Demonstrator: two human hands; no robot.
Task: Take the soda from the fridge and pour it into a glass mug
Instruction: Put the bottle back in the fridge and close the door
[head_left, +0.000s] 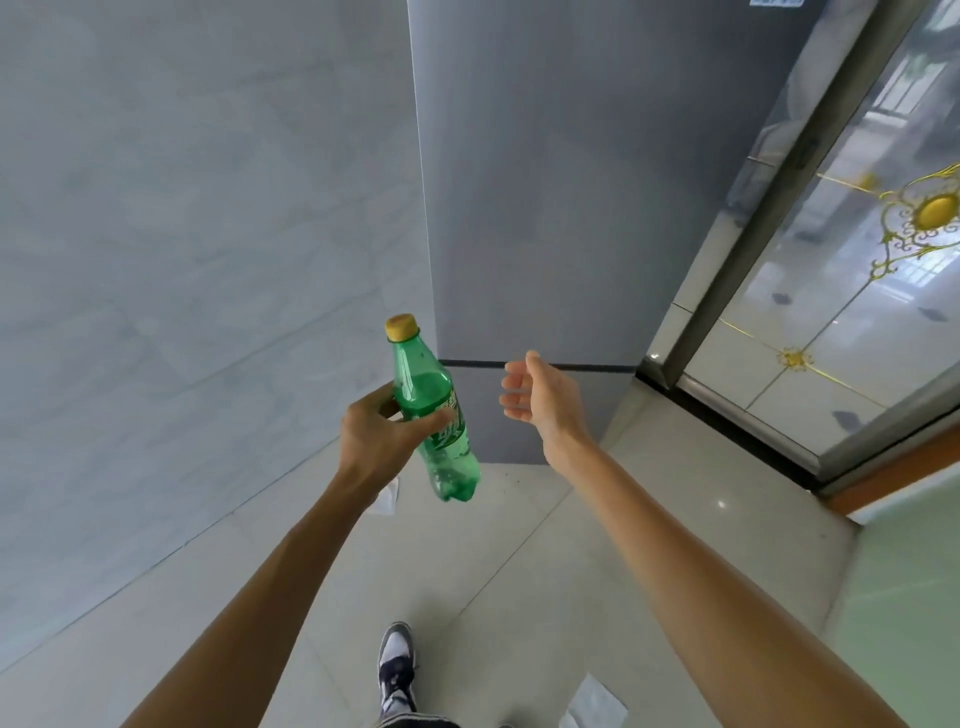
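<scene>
**Holding soda, fridge shut, no mug in view**

Item: bottle (435, 415), green plastic, yellow cap (401, 327) screwed on, partly filled with clear liquid to about shoulder level. Carried in mid-air in front of fridge (524, 208), touching nothing but the hand.

Left grip (382, 431): clenched round the bottle at mid-body, over the label band, thumb across the front. Long axis near upright, cap uppermost and leaning slightly left and away, base lower and tilted right.

Right grip (535, 389): released, empty, fingers loosely spread, palm facing left toward the bottle. Just beside the bottle at about label height, apart from it. Nearer hand for the cap; cap lies up and to the left of it.

Fridge: grey, doors closed, dark seam between upper and lower door at about hand height.

Writing: pale lettering on the bottle label, partly hidden under the thumb, not legible; brand not confirmed. Small sticker at fridge top edge, cropped, unreadable.

Other: tiled floor (493, 561); one shoe (396, 662) at lower centre; glass door (857, 260) with gold ornament at right.

Judged stage: retrieval done; carry to a worktop, uncapping and pouring remain. Mug not in view.
</scene>
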